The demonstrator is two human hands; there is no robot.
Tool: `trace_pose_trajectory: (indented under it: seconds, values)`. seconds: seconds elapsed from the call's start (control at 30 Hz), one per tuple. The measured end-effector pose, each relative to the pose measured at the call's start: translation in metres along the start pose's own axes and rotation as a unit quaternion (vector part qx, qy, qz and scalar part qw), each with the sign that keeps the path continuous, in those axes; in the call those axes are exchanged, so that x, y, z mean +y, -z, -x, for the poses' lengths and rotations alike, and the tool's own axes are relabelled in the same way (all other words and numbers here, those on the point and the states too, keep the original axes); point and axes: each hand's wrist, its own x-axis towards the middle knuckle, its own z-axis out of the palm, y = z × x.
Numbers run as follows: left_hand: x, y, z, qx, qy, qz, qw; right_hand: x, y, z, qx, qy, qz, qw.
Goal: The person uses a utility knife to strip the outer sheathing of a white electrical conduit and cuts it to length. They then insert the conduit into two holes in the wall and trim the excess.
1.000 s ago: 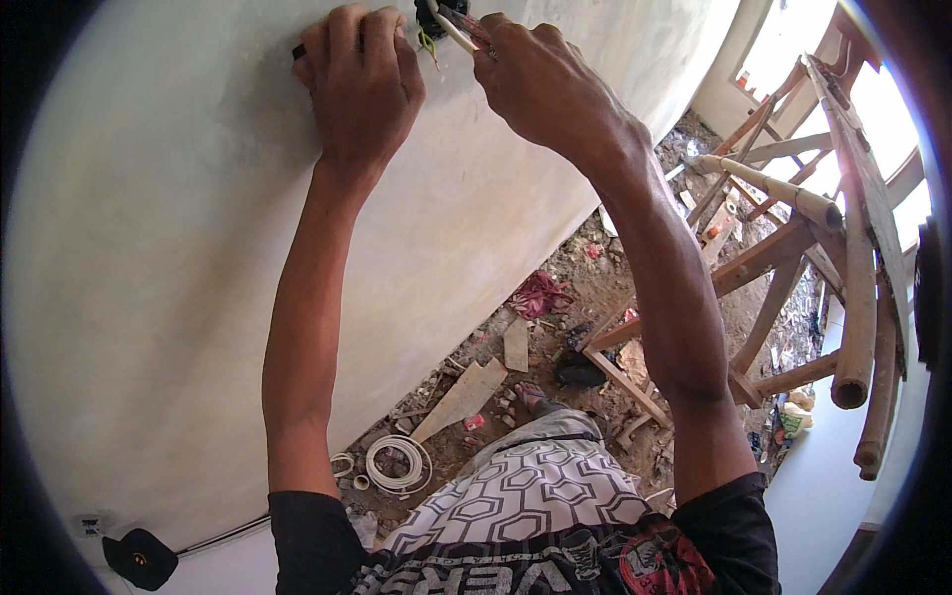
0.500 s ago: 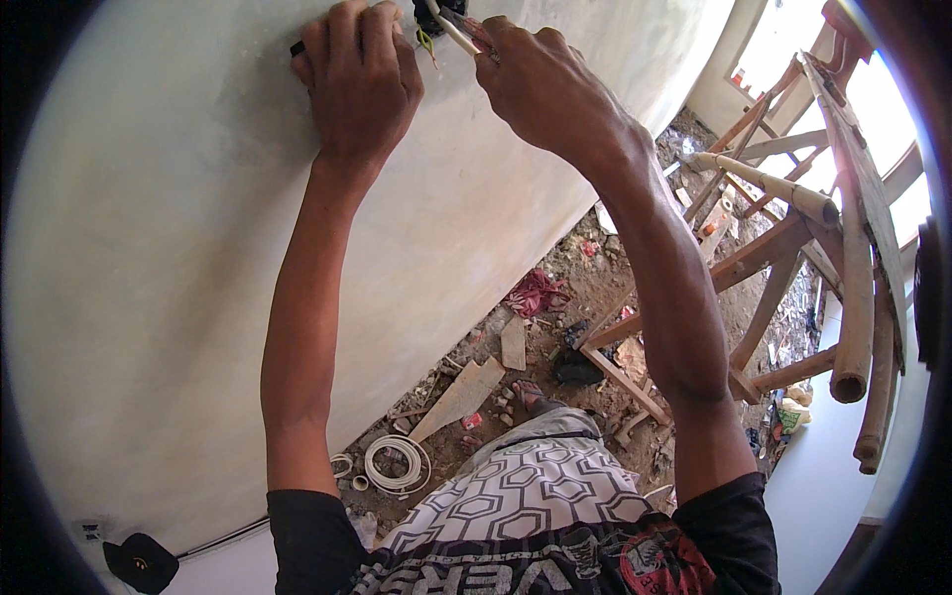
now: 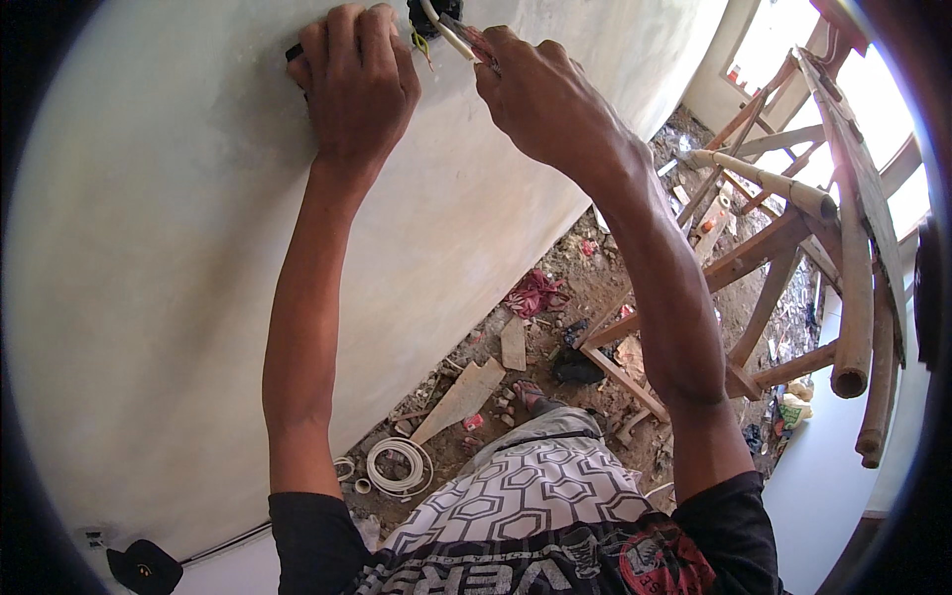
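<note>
In the upper part of the head view, my left hand (image 3: 362,94) rests against the pale wall with its fingers curled. The edge of a small black object (image 3: 295,52) shows beside those fingers; most of it is hidden. My right hand (image 3: 543,94) is closed around pliers (image 3: 480,44), whose handles look reddish. Their dark jaws reach to a white cable (image 3: 443,28) at a black wall box (image 3: 422,14). A green-yellow wire (image 3: 420,44) hangs out of the box between my hands. Whether the jaws grip the cable is unclear.
The plastered wall (image 3: 178,297) fills the left side. Wooden and bamboo scaffolding (image 3: 778,238) stands at the right. On the littered dirt floor lie a coil of white cable (image 3: 399,466), a board (image 3: 458,400) and a red cloth (image 3: 535,293). A black cap (image 3: 145,567) sits lower left.
The view has shifted slightly, so a bit more of the wall box shows. Both hands keep nearly the same places and grips.
</note>
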Motion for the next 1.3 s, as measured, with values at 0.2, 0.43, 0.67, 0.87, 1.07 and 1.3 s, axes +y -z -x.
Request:
trace_pose_trajectory:
  seconds: [0.2, 0.43, 0.67, 0.87, 1.07, 1.3]
  values:
    - [-0.002, -0.004, 0.001, 0.007, -0.006, 0.017, 1.000, 0.008, -0.007, 0.006, 0.020, 0.003, -0.010, 1.000]
    - [0.000, -0.003, 0.000, 0.014, -0.004, 0.032, 0.999, 0.004, -0.003, 0.015, 0.000, -0.012, -0.024, 1.000]
    - [0.001, -0.005, 0.002, -0.006, 0.004, 0.039, 0.999, 0.011, -0.017, 0.022, 0.036, -0.033, -0.074, 0.996]
    - [0.001, 0.001, 0.002, -0.009, 0.010, 0.067, 0.998, 0.003, -0.013, 0.028, -0.012, -0.041, -0.072, 0.997]
    - [0.005, 0.013, -0.027, -0.033, 0.013, 0.063, 0.997, 0.009, -0.021, 0.031, 0.017, -0.004, -0.102, 0.995]
    - [0.019, 0.015, -0.073, -0.173, -0.061, -0.089, 0.979, 0.011, -0.025, 0.035, 0.014, -0.012, -0.110, 0.994]
